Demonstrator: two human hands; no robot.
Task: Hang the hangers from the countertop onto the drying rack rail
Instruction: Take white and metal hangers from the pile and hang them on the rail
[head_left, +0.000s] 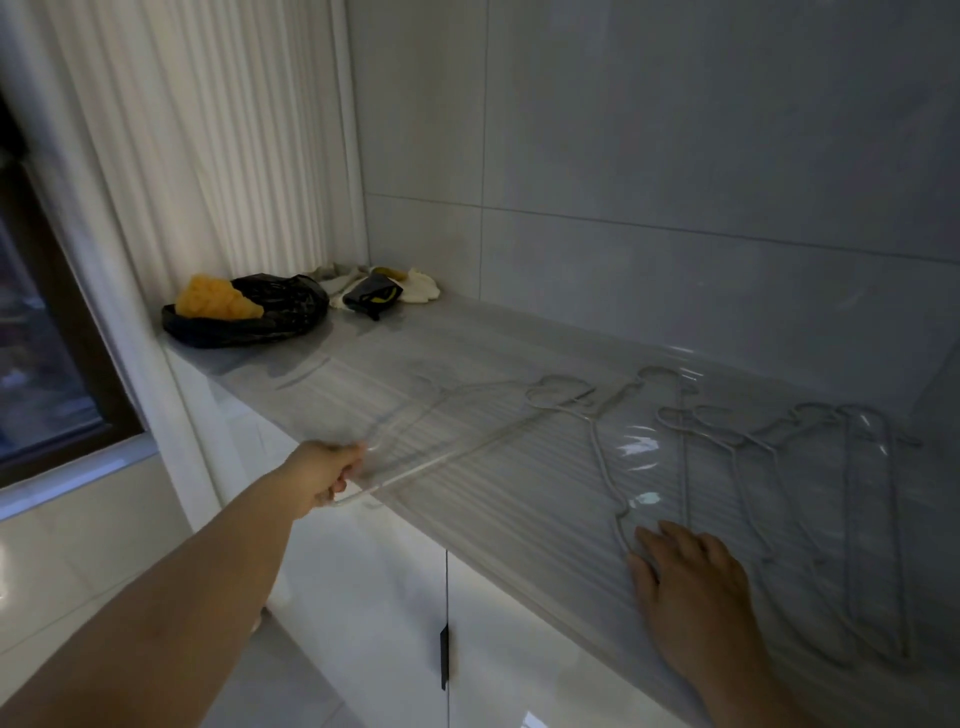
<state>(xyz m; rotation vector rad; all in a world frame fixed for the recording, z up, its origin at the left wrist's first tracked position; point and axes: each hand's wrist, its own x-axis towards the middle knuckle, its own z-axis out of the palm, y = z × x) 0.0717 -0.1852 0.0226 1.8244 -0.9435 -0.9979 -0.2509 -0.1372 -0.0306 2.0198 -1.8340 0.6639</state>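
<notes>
- One view, head camera: looking down on a glossy grey countertop (467, 353) running from 10 o'clock to 4 o'clock.
- At 8 o'clock, left hand (324, 475) curled round the near corner of a motion-blurred hanger (441, 460), right at the counter's front edge, hook end pointing toward 1 o'clock.
- At 5 o'clock, right hand (691, 582) lying flat with straight fingers, gripping nothing, fingertips touching the lower end of a second hanger (597, 452).
- At 3 o'clock, hanger cluster (852, 519) flat on the counter and overlapping; no sure count possible.
- Drying rack rail nowhere in view, so probably an early stage of the task.
- Likely trouble: a hook catching its neighbour and dragging it over the edge, given the overlap; thin wire slipping from a corner-only hold.
- Look of the hangers: thin, pale wire, close to the counter's own colour, easily lost among reflections.
- At 11 o'clock, black bag (249, 317) holding a yellow sponge (213, 299), well apart from the hangers.
</notes>
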